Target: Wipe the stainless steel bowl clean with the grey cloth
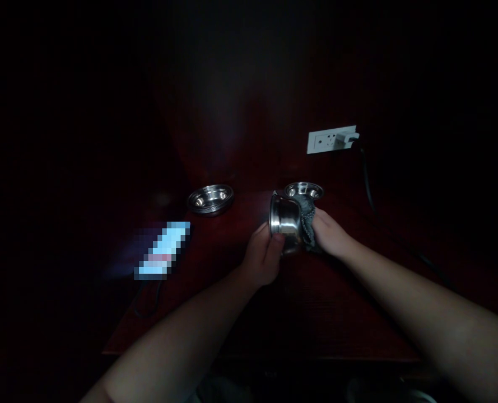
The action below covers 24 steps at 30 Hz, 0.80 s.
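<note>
Steel gleamed as your left hand clasped the bowl, tipped sideways between both hands; your right hand held a grey cloth against its base, fingertips hidden; this handling seemed unfinished; stacked bowls sat left of that bowl, another dish behind it; which were done, darkness left unclear; the screen farther left was pixelated.

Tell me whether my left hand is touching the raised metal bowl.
Touching. The head view shows the left hand gripping the metal bowl, its thumb pressed on the outer side.
</note>
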Tool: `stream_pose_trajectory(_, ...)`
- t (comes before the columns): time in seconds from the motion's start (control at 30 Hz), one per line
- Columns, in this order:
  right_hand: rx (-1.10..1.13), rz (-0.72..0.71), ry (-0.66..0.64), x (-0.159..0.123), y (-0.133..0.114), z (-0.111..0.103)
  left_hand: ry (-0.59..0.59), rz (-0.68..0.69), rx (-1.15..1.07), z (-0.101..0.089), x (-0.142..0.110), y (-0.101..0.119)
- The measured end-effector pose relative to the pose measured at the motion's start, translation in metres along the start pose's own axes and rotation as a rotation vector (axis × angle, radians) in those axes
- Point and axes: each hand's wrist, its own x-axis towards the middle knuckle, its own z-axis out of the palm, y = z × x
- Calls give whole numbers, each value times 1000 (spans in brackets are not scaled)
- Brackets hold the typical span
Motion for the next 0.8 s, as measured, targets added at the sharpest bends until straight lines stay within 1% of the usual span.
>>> stream_pose_trajectory(0.13,-44,3,-20,0,3,1,65,-22,-56,2,1,-3)
stream_pose_trajectory(0.27,-76,9,-54,-1,8,3,147,-86,-148,6,3,1)
stream_pose_trajectory(0.37,-106,-12,-49,-3,8,5,226,-182,-181,8,6,7)
stream_pose_trajectory(0.43,-127,-34,-48,-4,6,6,300,-262,-194,7,10,9)
stream_pose_trajectory(0.53,-160,-82,-85,-5,-1,7,368,-419,-273,8,17,9)
stream_pose_trajectory(0.63,-234,-188,-116,-5,-7,7,384,-552,-492,12,21,6)
stream_pose_trajectory(0.73,-305,-274,-117,-5,-8,6,359,-594,-716,16,23,7)
stream_pose_trajectory(0.8,-343,-290,-114,-6,-8,6,312,-610,-789,18,23,9)
